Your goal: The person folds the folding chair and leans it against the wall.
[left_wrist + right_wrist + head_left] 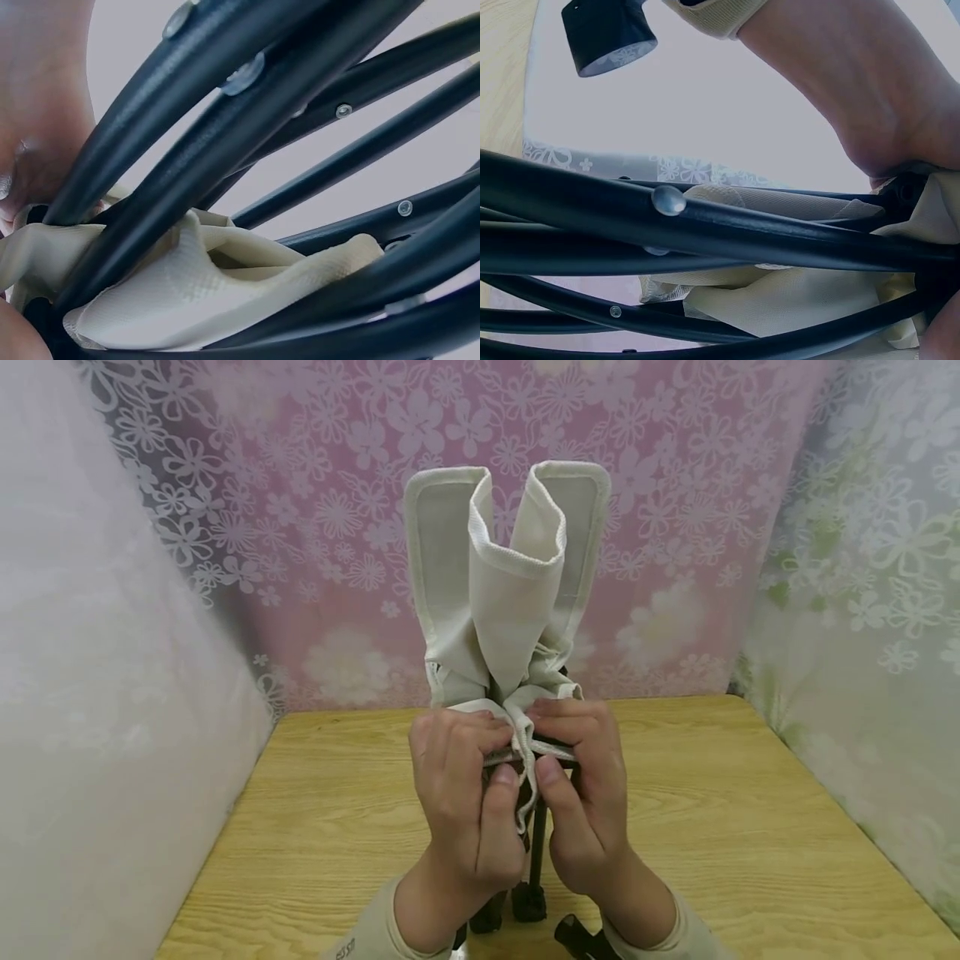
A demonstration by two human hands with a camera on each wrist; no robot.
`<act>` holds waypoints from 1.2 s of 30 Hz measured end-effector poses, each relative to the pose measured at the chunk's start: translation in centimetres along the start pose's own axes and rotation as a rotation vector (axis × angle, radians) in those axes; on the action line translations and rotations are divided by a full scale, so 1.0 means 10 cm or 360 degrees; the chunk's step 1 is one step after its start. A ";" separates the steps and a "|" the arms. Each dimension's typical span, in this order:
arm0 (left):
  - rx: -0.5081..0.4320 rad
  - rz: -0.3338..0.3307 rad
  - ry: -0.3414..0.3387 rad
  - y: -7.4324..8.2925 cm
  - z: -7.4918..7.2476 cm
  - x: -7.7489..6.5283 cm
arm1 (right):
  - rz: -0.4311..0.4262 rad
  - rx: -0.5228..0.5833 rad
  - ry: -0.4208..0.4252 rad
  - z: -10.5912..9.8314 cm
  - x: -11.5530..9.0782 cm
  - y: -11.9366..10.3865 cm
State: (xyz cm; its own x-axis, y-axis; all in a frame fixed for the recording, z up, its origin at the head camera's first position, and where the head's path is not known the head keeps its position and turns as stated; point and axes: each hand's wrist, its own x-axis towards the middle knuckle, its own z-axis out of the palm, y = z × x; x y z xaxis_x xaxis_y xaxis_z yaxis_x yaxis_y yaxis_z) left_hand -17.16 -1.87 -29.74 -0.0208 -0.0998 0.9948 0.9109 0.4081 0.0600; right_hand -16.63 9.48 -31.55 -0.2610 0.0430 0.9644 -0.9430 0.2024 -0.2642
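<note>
Held cream fabric upright over table, clamped in left grip and right grip; seemed light, soft and pliable, with stiff black tubes beneath, best pinched low, near tubes

You are having the folding chair upright over the desk, its cream cloth curling forward between two tall side flaps and bunching below. Its riveted black tubes are crowding together, their feet pointing downward.
</note>
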 end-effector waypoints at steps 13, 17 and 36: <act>0.0040 0.0023 -0.0061 -0.01 -0.04 0.01 | -0.0019 0.0055 -0.0029 0.00 -0.01 0.02; 0.0036 0.0029 -0.0060 -0.01 -0.04 0.01 | -0.0039 0.0063 -0.0022 -0.01 -0.02 0.03; 0.0000 0.0064 -0.0178 -0.03 -0.11 0.02 | -0.0099 0.0114 -0.0011 -0.02 0.02 0.03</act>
State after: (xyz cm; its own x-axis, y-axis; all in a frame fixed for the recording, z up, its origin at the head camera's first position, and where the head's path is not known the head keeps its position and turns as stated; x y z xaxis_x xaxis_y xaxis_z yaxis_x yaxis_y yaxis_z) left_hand -16.97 -2.98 -29.61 -0.0302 0.0185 0.9994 0.9119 0.4100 0.0199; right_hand -16.89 9.69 -31.44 -0.2025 0.0257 0.9789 -0.9697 0.1339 -0.2041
